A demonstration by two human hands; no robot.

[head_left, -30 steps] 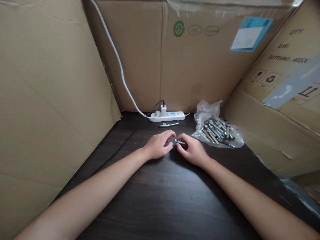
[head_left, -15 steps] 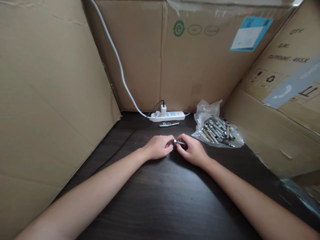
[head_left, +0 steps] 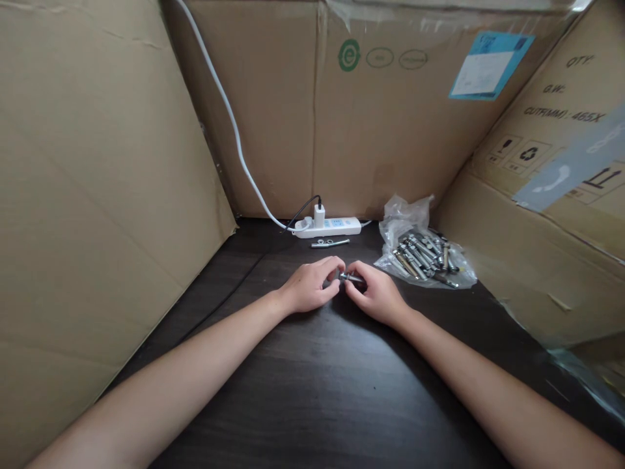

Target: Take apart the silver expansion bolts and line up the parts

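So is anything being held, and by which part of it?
The right hand holds a metal bolt by its shank; the left hand is at its free end, but contact there is unclear.

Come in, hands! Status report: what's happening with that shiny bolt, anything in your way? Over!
Right grip: holding bolt. Left grip: curled at its other end, contact unclear. Plastic bag of bolts: off right, not in the way.

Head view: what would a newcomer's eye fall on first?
The left hand and right hand, close together above the dark table, the right hand holding a bolt. Beyond them, to the right, lies a clear bag with piled metal pieces. Farther back, a white power strip.
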